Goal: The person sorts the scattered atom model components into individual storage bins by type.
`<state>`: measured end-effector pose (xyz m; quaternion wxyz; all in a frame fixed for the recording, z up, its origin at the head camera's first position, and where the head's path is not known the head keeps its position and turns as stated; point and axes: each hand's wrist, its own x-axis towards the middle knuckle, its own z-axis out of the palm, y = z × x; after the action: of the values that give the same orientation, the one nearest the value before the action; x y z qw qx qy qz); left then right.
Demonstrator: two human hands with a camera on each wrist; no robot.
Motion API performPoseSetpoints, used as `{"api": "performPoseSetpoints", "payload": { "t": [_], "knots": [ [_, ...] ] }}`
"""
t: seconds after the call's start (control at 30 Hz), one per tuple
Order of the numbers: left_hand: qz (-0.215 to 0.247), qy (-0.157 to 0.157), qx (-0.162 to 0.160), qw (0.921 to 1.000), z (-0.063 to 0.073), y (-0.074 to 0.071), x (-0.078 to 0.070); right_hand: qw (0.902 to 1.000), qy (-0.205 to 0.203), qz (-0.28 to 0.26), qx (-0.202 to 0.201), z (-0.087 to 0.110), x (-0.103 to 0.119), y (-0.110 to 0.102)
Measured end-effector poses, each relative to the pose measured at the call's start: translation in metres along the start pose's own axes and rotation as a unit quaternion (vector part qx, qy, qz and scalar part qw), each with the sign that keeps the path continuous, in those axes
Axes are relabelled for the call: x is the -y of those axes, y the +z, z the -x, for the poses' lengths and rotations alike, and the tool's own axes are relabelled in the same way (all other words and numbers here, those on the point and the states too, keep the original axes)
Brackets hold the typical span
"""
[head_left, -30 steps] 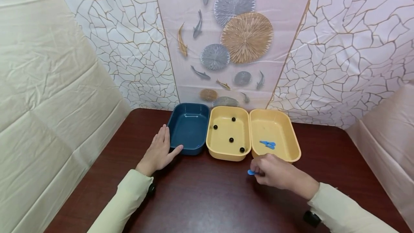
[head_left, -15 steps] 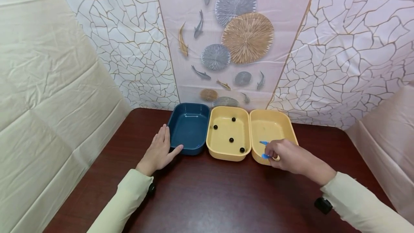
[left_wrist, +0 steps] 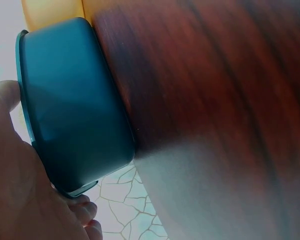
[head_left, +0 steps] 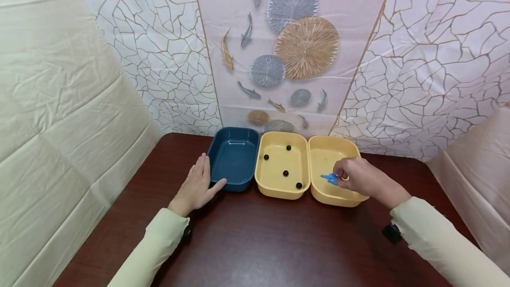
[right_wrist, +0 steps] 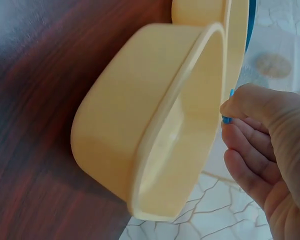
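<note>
My left hand rests against the left side of the dark blue bin, thumb at the front corner and fingers straight along the rim; the left wrist view shows that bin's outer wall. Over the right yellow bin is my right hand. In the right wrist view, its thumb and index finger pinch a small blue plastic piece, mostly covered by the fingertips. Blue pieces show beside those fingertips in the head view, overlapping the bin's floor.
Between the dark blue and right bins stands another yellow bin, holding several small black balls. All three bins sit side by side at the back of the dark red-brown table, before a patterned cloth backdrop.
My right hand has gone from in front of the right yellow bin to over it, moving right and farther back with the blue piece. My left hand has stayed in place.
</note>
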<state>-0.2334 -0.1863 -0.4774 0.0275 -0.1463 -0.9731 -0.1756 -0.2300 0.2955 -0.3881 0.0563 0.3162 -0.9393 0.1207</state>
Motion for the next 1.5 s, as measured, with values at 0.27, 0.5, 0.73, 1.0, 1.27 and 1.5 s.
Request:
{"api": "performPoseSetpoints", "payload": {
  "t": [0.27,0.5,0.73,1.0,1.27,1.5],
  "knots": [
    [0.002,0.003,0.002,1.0,-0.002,0.001,-0.003,0.9991,0.034,-0.01,0.024,-0.008,-0.029,0.016],
    [0.002,0.006,-0.002,1.0,-0.003,0.004,-0.002,0.9982,0.055,-0.015,0.019,-0.01,-0.051,0.041],
    [0.005,0.007,0.0,1.0,-0.002,0.004,-0.002,0.9936,0.107,-0.011,0.032,-0.015,-0.055,0.046],
    [-0.005,0.006,-0.005,1.0,-0.004,0.0,-0.003,0.9925,0.121,-0.008,0.012,-0.009,-0.046,0.017],
    [-0.025,-0.006,-0.003,0.9997,-0.008,-0.005,-0.001,0.9864,0.158,0.022,0.04,0.012,-0.028,-0.008],
    [-0.034,-0.017,0.009,0.9992,-0.007,-0.004,0.002,0.984,0.167,0.06,0.019,0.03,-0.01,-0.013]
  ]
}}
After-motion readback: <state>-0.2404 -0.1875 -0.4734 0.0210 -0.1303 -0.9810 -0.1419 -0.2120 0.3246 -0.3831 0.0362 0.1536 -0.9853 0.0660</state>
